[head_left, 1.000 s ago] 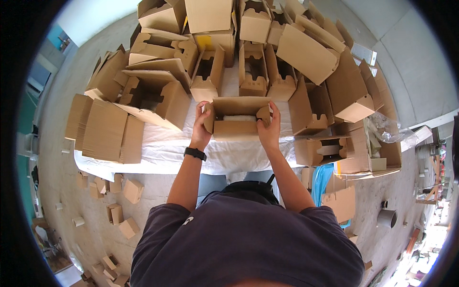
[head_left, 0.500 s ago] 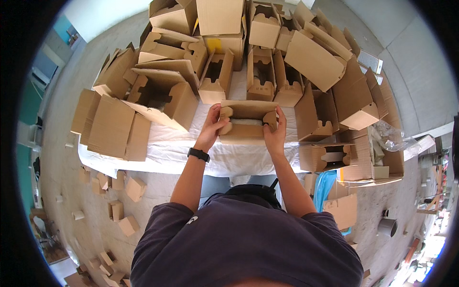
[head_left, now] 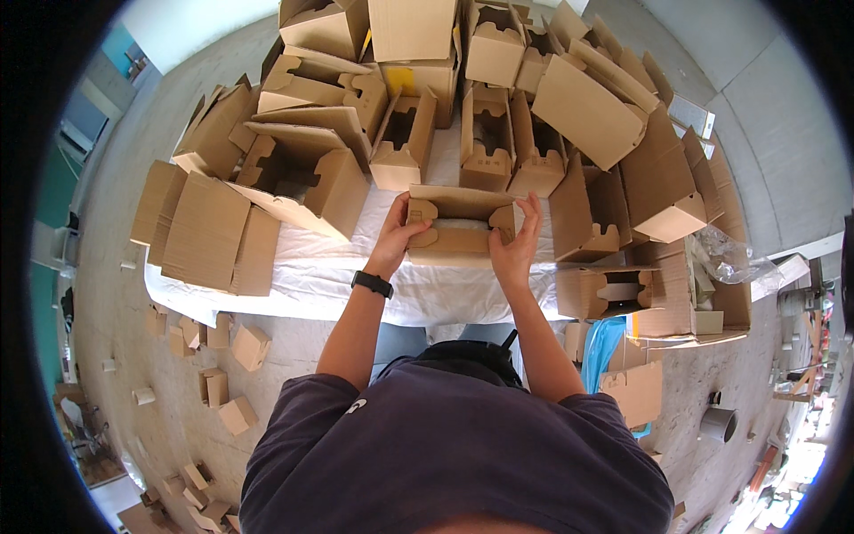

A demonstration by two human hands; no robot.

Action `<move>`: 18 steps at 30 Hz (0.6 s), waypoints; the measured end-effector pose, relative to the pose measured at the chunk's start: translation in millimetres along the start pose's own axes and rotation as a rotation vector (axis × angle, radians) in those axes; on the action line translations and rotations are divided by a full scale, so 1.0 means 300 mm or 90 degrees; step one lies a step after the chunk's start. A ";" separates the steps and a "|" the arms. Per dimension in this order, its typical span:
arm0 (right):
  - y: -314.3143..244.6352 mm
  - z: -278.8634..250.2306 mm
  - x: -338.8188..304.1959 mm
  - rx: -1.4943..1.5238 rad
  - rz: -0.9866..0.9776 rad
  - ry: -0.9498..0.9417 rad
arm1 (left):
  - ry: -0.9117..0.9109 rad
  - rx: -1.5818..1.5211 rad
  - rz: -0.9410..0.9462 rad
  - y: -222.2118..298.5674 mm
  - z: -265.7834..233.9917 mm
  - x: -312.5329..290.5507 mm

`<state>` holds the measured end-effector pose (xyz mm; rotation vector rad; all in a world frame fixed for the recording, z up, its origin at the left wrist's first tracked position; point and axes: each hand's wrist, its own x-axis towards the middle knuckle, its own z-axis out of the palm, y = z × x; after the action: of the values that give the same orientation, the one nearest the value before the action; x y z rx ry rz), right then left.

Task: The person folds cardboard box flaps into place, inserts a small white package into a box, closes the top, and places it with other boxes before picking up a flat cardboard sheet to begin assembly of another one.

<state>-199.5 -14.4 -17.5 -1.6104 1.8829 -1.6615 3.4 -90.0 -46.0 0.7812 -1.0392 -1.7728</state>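
Where the white-draped table begins at the left, a closed-sided carton stands next to a large open carton. Further right, the left hand, with a dark watch at its wrist, grips the left end of a small open box, thumb over the end flap and fingers around the outside. That box lies directly between the two hands, its opening facing up and a pale item inside. At its right end, the right hand has its thumb at the flap and its fingers curved and spread outside; whether they press on the cardboard, I cannot tell. Beyond it stands a tall open carton, then crumpled clear plastic.
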 end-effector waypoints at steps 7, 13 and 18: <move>0.039 0.013 -0.004 0.038 -0.004 -0.007 | 0.012 -0.022 0.055 0.000 0.026 -0.004; 0.041 0.016 0.002 0.068 -0.032 -0.011 | -0.005 -0.035 0.049 -0.005 0.011 -0.002; 0.065 0.004 -0.016 0.059 -0.075 -0.015 | -0.033 -0.011 0.067 -0.031 -0.023 0.016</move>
<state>-208.2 -15.3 -35.7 -1.7255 1.7046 -1.7385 3.8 -94.6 -57.8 0.6609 -1.0776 -1.7174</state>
